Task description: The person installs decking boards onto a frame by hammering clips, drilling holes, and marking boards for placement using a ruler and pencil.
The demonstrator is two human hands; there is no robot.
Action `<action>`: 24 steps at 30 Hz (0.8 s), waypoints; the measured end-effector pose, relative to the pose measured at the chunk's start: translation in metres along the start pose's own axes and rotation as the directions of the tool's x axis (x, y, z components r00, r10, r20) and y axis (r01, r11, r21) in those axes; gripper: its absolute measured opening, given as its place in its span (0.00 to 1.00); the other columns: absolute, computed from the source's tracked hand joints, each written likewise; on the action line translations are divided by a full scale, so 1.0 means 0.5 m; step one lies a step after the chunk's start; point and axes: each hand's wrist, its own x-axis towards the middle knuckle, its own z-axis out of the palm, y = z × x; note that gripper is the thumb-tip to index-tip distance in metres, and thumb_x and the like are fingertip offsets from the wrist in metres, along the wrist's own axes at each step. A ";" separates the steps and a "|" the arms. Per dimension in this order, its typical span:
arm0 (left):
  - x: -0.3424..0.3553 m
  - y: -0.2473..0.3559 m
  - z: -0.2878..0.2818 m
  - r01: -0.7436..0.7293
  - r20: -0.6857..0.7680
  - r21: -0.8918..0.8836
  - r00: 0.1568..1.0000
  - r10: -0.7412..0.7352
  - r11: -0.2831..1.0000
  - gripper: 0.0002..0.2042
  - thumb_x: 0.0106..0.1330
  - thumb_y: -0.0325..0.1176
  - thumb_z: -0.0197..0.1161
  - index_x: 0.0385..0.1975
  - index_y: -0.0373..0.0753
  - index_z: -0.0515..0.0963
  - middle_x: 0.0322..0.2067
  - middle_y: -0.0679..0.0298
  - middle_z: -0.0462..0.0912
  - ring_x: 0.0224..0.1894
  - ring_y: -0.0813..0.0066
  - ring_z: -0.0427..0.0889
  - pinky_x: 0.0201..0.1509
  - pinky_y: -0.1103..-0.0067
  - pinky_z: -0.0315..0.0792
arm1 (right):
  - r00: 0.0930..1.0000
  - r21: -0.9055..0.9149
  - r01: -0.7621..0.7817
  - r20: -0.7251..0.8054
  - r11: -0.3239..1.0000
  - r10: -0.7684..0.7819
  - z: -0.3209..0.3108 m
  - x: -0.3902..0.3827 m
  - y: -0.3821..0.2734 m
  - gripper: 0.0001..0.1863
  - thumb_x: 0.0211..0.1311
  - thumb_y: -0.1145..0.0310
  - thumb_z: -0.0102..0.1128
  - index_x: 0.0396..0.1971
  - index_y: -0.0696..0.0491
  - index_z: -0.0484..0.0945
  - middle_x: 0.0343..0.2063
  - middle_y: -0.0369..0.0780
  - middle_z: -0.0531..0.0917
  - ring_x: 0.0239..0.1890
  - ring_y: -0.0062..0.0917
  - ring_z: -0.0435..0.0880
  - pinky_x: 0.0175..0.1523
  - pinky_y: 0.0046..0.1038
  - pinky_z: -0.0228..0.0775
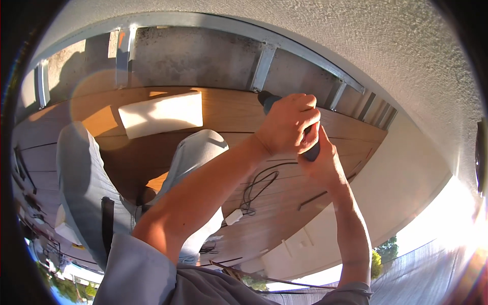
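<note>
Both my hands are on a dark power drill (269, 102), whose front end points at the edge of the wooden deck boards (231, 109), beside a metal joist (263, 67). My left hand (292, 122) is closed over the drill's body, with its fingers wrapped around it. Lower on the drill, my right hand (321, 161) is closed around the dark grip end (311, 151). I cannot make out the drill's bit or any screw at its tip.
Ahead runs a metal frame (195, 20) with open bays beyond the boards. A textured wall (356, 35) rises at upper right. A white rectangular pad (162, 114) lies by my knees. A black cable (262, 185) with a white block (234, 217) lies on the deck.
</note>
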 end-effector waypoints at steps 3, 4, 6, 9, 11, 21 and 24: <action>0.014 0.003 0.000 0.001 -0.056 0.004 0.998 -0.001 1.000 0.09 0.55 0.22 0.65 0.22 0.36 0.70 0.28 0.58 0.67 0.28 0.59 0.71 0.30 0.66 0.68 | 1.000 -0.017 0.008 0.008 1.000 -0.007 -0.018 0.008 -0.017 0.36 0.55 0.74 0.65 0.67 0.51 0.67 0.40 0.50 0.87 0.45 0.47 0.88 0.50 0.39 0.79; 0.018 0.003 -0.001 0.010 -0.067 -0.006 0.998 -0.010 1.000 0.09 0.55 0.22 0.65 0.22 0.36 0.70 0.27 0.58 0.67 0.27 0.59 0.71 0.29 0.66 0.68 | 1.000 -0.022 -0.006 0.020 1.000 0.006 -0.023 0.010 -0.019 0.36 0.55 0.74 0.65 0.66 0.51 0.68 0.40 0.50 0.87 0.45 0.46 0.88 0.51 0.38 0.79; 0.021 -0.003 -0.005 -0.009 -0.050 0.016 0.999 0.010 1.000 0.09 0.54 0.23 0.65 0.22 0.36 0.70 0.26 0.59 0.67 0.27 0.60 0.72 0.27 0.66 0.68 | 1.000 -0.023 0.013 0.005 1.000 -0.013 -0.026 0.011 -0.029 0.36 0.54 0.74 0.65 0.66 0.50 0.68 0.42 0.50 0.86 0.46 0.45 0.88 0.51 0.38 0.78; 0.022 -0.010 -0.002 -0.021 -0.075 0.034 0.997 0.023 0.999 0.08 0.53 0.23 0.65 0.22 0.36 0.70 0.26 0.59 0.67 0.26 0.59 0.72 0.27 0.66 0.68 | 0.998 -0.021 -0.052 0.040 0.998 0.053 -0.033 0.017 -0.044 0.35 0.54 0.73 0.65 0.65 0.51 0.69 0.42 0.49 0.86 0.47 0.45 0.87 0.52 0.37 0.78; 0.021 -0.012 -0.001 -0.015 -0.094 0.016 0.995 0.016 1.000 0.08 0.52 0.23 0.65 0.22 0.36 0.70 0.26 0.59 0.68 0.26 0.59 0.72 0.27 0.66 0.68 | 0.998 -0.018 -0.043 0.047 0.999 0.044 -0.035 0.019 -0.043 0.35 0.54 0.73 0.65 0.65 0.51 0.69 0.42 0.49 0.86 0.47 0.45 0.87 0.52 0.38 0.77; 0.016 -0.007 -0.003 -0.037 -0.129 0.032 0.991 0.041 0.999 0.07 0.52 0.23 0.64 0.22 0.36 0.70 0.26 0.58 0.67 0.26 0.58 0.71 0.27 0.65 0.67 | 0.999 -0.073 -0.002 0.052 0.997 0.006 -0.031 0.014 -0.039 0.36 0.56 0.72 0.65 0.68 0.48 0.67 0.43 0.50 0.86 0.49 0.49 0.86 0.53 0.40 0.77; 0.010 -0.010 -0.012 -0.016 -0.091 0.010 0.996 0.017 1.000 0.08 0.52 0.23 0.63 0.21 0.36 0.69 0.26 0.58 0.67 0.26 0.58 0.70 0.28 0.66 0.67 | 0.999 -0.099 0.015 0.046 0.995 -0.011 -0.024 0.013 -0.047 0.38 0.55 0.72 0.65 0.69 0.47 0.65 0.43 0.51 0.86 0.48 0.51 0.86 0.52 0.42 0.78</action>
